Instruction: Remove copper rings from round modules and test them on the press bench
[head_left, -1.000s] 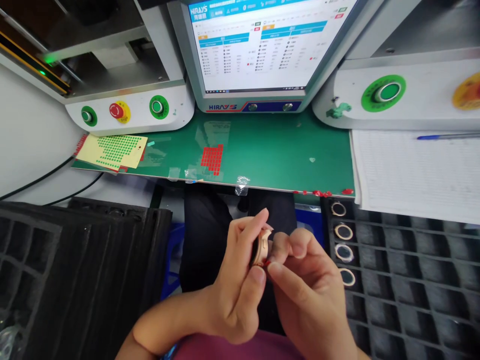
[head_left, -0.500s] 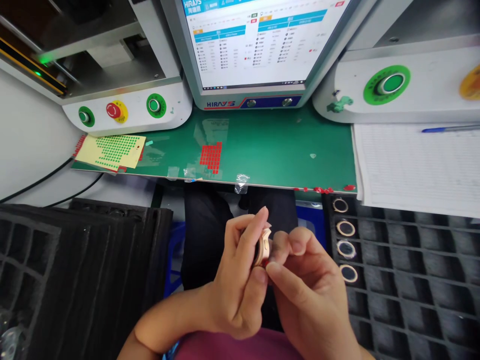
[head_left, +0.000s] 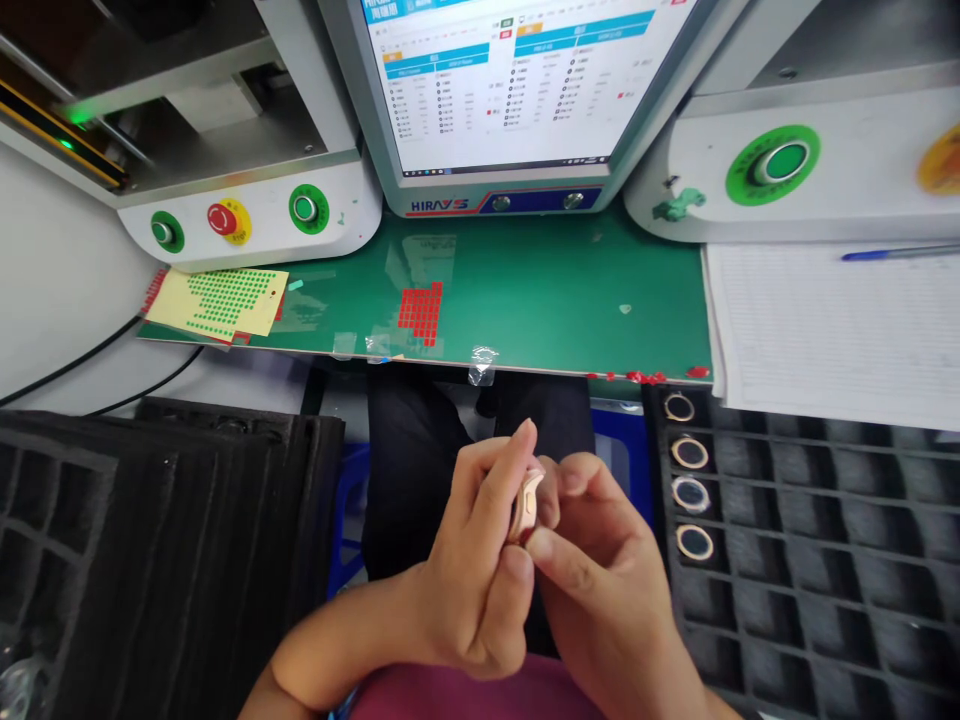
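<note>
My left hand [head_left: 480, 560] grips a rose-gold watch case [head_left: 529, 502] on edge between its thumb and fingers, with a side button facing up. Close against the case's right side is my right hand [head_left: 600, 560], its fingers bent and its thumb pressed to the lower end. A small dark red bit shows beside that thumb, too small to name. The case's faces are mostly hidden by my fingers. Both hands are above my lap, in front of the green bench edge.
A black foam tray [head_left: 810, 540] on the right holds several round watch cases [head_left: 690, 453] in its left column. Black trays [head_left: 172, 560] stand stacked on the left. The green bench [head_left: 540, 290] carries red stickers [head_left: 421, 312], a yellow sticker sheet [head_left: 225, 300], a monitor [head_left: 510, 200] and paper [head_left: 825, 330].
My right hand has moved slightly left, and its fingers are now closer against the watch case. My left hand keeps its grip almost unmoved.
</note>
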